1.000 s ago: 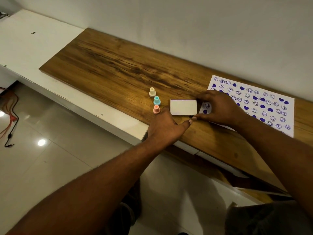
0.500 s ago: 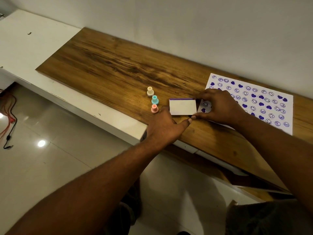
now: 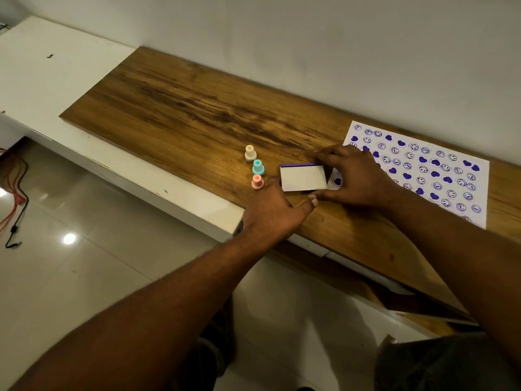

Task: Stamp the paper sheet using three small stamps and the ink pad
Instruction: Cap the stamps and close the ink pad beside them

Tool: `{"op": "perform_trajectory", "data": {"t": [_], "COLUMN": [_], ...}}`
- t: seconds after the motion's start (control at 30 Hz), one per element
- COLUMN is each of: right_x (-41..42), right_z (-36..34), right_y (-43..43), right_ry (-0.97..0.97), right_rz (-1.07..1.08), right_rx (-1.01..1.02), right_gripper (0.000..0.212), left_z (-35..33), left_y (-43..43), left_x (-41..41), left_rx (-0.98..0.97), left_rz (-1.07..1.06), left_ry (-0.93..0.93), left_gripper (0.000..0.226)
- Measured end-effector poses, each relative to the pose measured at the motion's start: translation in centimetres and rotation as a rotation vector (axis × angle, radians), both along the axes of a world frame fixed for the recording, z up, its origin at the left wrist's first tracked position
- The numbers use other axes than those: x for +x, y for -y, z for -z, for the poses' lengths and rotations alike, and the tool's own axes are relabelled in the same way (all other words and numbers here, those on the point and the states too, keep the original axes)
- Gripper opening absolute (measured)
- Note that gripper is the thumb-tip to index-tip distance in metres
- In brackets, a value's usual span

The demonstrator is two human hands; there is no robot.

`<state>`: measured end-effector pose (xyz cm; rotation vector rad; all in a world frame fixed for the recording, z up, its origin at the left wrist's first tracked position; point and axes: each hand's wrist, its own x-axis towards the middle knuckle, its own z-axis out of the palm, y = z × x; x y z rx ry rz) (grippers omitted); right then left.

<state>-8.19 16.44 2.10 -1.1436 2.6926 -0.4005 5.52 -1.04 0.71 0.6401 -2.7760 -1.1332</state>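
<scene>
A flat white rectangular ink pad (image 3: pixel 303 178), with a thin purple strip showing along its far edge, lies on the brown wood-grain tabletop (image 3: pixel 183 114) close to the tabletop's near edge. The right hand (image 3: pixel 358 179) holds the ink pad from its right side. The fingers curl over the far edge and the thumb presses the near right corner, so the hand spans the pad's short side.

The left hand (image 3: pixel 277 213) is at the ink pad's left near corner. Its thumb stretches straight along the pad's near side until its tip meets the right thumb. Its fingers are hidden behind the back of the hand, and I cannot tell whether they grip the pad or only lean on it.

Just left of the ink pad, three small plastic stamps stand upright in a short row running away from the person. The pink knobbed stamp (image 3: pixel 257 182) is nearest and sits just beside the left hand's knuckles. The teal knobbed stamp (image 3: pixel 258 167) is behind it, and the cream knobbed stamp (image 3: pixel 249 153) is farthest back.

To the right of the ink pad lies the white paper sheet (image 3: pixel 451 176), covered in rows of purple smiley rings and solid purple hearts. Its left corner is partly under the right hand.

Far to the left of the ink pad, a white ledge (image 3: pixel 56 80) continues the surface. Below it is a glossy tiled floor (image 3: pixel 84 263) with red and black cables (image 3: pixel 17 198) trailing at the left.
</scene>
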Motion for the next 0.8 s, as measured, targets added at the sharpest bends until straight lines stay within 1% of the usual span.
{"op": "perform_trajectory", "data": {"t": [0.1, 0.3, 0.47, 0.53, 0.6, 0.67, 0.7, 0.8], "right_x": [0.3, 0.3, 0.2, 0.2, 0.5, 1.3, 1.8, 3.4], "right_z": [0.1, 0.1, -0.1, -0.5, -1.0, -1.3, -1.5, -1.8], "right_y": [1.0, 1.6, 2.0, 2.0, 2.0, 2.3, 2.7, 4.4], "right_ry": [-0.017, 0.003, 0.013, 0.017, -0.034, -0.14, -0.179, -0.217], "right_rz": [-0.029, -0.018, -0.02, -0.015, 0.067, 0.203, 0.267, 0.394], "right_rx": [-0.002, -0.033, -0.032, -0.023, -0.083, -0.179, -0.194, -0.115], "right_gripper": [0.096, 0.08, 0.077, 0.084, 0.093, 0.09, 0.089, 0.104], "left_z": [0.2, -0.1, -0.5, -0.7, -0.9, -1.3, -1.6, -2.8], "left_y": [0.1, 0.3, 0.3, 0.2, 0.0, 0.0, 0.2, 1.2], "left_x": [0.2, 0.3, 0.3, 0.3, 0.5, 0.7, 0.8, 0.9], "left_rx": [0.003, 0.011, 0.005, 0.0, 0.001, -0.027, -0.059, -0.128], "left_rz": [0.01, 0.038, 0.034, 0.046, 0.054, 0.049, 0.044, 0.024], "left_ry": [0.0, 0.041, 0.053, 0.039, 0.03, 0.04, 0.045, -0.022], "left_gripper": [0.083, 0.085, 0.085, 0.085, 0.084, 0.083, 0.081, 0.07]}}
